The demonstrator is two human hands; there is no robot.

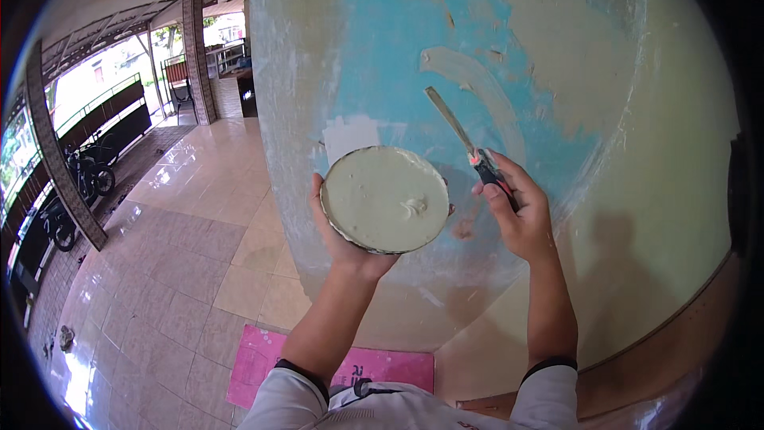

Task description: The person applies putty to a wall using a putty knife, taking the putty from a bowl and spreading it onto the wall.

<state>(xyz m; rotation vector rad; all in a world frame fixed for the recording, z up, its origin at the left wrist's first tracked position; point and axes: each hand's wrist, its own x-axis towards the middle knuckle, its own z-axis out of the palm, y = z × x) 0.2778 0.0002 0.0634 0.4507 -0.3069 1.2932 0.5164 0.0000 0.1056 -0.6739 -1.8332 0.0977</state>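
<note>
My left hand (350, 252) is closed around a round tub of pale greenish-grey putty (374, 205), holding it from below and the side. The putty fills the tub almost to the rim, with a small raised dab toward its right. My right hand (521, 211) grips the black and red handle of a putty knife (458, 126), its blade pointing up and left, smeared with putty. Behind both hands stands a wall (382, 72) with worn blue and beige patches. A curved, pale putty smear (477, 84) lies on the blue, just above the blade.
A pink mat or sheet (410, 366) lies on the floor at the wall's foot. Glossy beige tiles (171, 263) spread to the left. Farther off are a pillar (199, 56), a motorcycle (91, 171) and a gate (119, 119). A brown ledge (668, 350) runs along the lower right.
</note>
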